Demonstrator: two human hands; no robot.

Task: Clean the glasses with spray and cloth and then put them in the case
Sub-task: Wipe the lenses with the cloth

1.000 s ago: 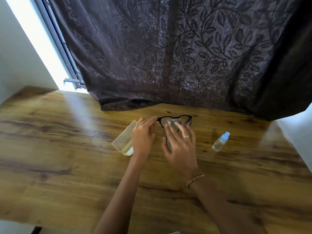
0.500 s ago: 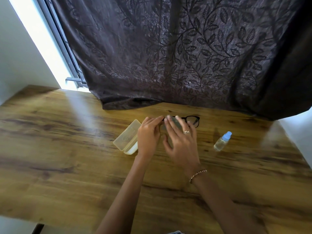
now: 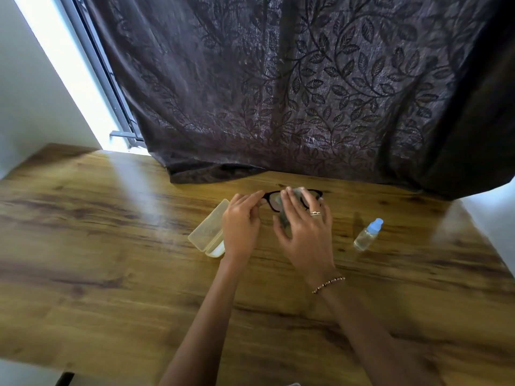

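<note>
My right hand (image 3: pixel 303 232) is closed on the cloth (image 3: pixel 297 190), fingers laid over the top and thumb underneath, so the grey fabric is pinched around one lens of the glasses (image 3: pixel 269 200). My left hand (image 3: pixel 241 221) pinches the opposite outer corner of the black frame with its fingertips and steadies it. The pair sits at the far side of the surface (image 3: pixel 111 246), near the curtain (image 3: pixel 278 93) hem; I cannot tell whether it rests on the wood or is held just off it. To wipe well, I judge the pressure should be light and even, with the thumb backing the fingers so both faces of the lens are rubbed at once. The strokes should run from centre to rim. The left grip is best placed close to the lens being worked, so the bridge is not twisted, and it should stay off the glass itself. The other lens looks partly uncovered and will need the same pass. The case (image 3: pixel 209 232) lies just left of my left hand, apparently open. The spray bottle (image 3: pixel 366 235) stands well apart to the right.
</note>
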